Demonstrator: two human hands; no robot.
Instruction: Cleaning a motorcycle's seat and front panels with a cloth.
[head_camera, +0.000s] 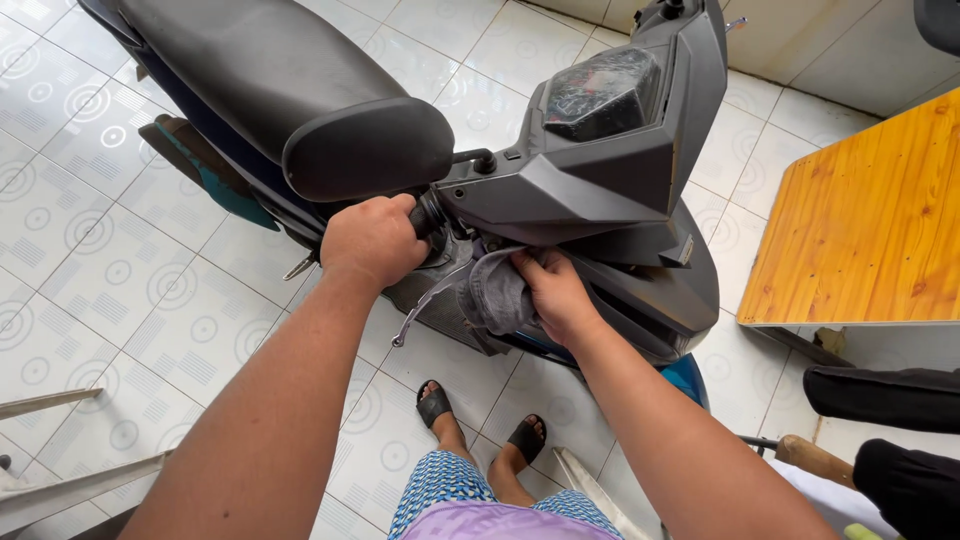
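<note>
A dark grey scooter (600, 160) stands on the tiled floor in front of me, its black seat (260, 70) at the upper left and its instrument panel (605, 95) at the upper middle. My left hand (372, 240) is wrapped around the black handlebar grip (428, 213). A silver brake lever (430, 300) hangs below that grip. My right hand (555, 292) presses a grey cloth (495, 295) against the scooter's body just under the handlebar cover.
A wooden table top (870, 220) stands at the right. White patterned floor tiles (110, 260) spread to the left. My feet in black sandals (480, 420) stand below the scooter. Another person's dark-clothed legs (890, 420) are at the right edge. Metal bars (70, 480) lie at the lower left.
</note>
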